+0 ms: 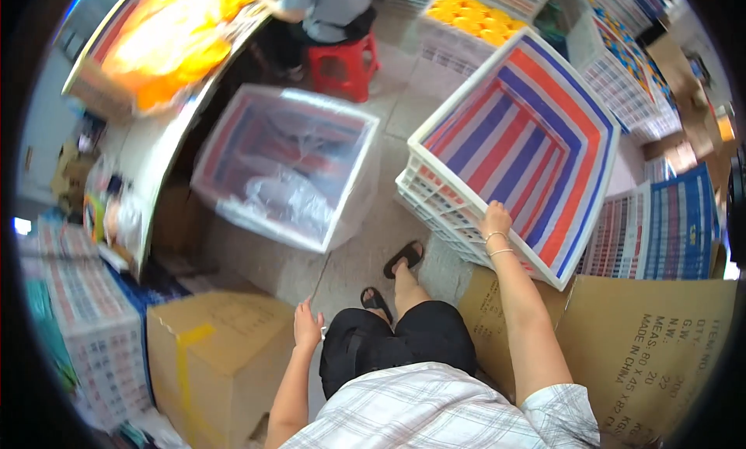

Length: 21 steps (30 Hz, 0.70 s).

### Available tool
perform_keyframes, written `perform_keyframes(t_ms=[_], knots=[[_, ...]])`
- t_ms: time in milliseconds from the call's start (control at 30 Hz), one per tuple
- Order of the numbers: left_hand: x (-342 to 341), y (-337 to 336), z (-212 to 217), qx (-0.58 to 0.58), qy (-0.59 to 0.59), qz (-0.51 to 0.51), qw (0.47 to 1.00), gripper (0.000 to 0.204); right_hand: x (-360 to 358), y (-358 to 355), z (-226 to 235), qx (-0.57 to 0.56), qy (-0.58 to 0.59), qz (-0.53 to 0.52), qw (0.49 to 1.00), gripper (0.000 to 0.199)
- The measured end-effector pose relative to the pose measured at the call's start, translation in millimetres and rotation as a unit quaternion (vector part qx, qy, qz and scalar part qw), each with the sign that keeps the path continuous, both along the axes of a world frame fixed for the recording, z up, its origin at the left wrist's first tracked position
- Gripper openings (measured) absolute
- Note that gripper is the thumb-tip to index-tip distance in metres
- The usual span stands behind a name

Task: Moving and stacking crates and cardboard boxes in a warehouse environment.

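My right hand (497,219) is closed over the near rim of a white plastic crate (447,186). The crate is lined with red, white and blue striped sheeting, looks empty inside, and sits askew on another crate below. Low at my left side hangs my left hand (308,326), fingers loosely apart, with a small white spot by a finger that I cannot make out. Ahead of that hand, on the floor, stands a second striped-lined crate (353,186) with a clear plastic bag (291,196) spread inside and over its rim.
Cardboard boxes (225,336) flank me on both sides. At far left is a table (167,165) bearing a box of orange items (167,49). A person (334,10) sits on a red stool (346,64). Yellow items (474,18) fill a crate behind; more crates (653,224) stand right.
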State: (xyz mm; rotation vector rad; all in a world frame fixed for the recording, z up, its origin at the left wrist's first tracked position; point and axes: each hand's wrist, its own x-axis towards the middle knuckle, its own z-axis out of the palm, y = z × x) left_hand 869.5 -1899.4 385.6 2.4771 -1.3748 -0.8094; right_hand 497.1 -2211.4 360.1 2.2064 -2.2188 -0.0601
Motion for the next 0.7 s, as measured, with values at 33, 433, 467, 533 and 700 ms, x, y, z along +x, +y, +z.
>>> perform_keyframes(t_ms=[33,433,467,533,700], knots=[[0.0,30.6,-12.1,0.0,-0.035,0.006,0.999,0.045,-2.9,7.7,3.7,0.005,-0.001,0.001,1.0,0.034],[-113.8,359.8,-110.6,-0.012,0.115,0.64,0.76,0.03,18.3,111.9,44.9,0.133,0.026,0.085,0.987,0.047],[-134.1,372.9,-113.0,-0.016,0.121,0.657,0.744,0.028,11.4,115.7,44.8,0.14,0.044,0.074,0.986,0.053],[-193.0,414.0,-134.6,0.022,0.065,0.617,0.784,0.029,2.8,122.2,31.3,0.104,0.064,0.125,0.985,0.052],[-299.8,460.2,-150.6,0.16,0.155,0.658,0.719,0.026,0.3,126.0,14.8,0.163,0.042,0.154,0.974,0.062]])
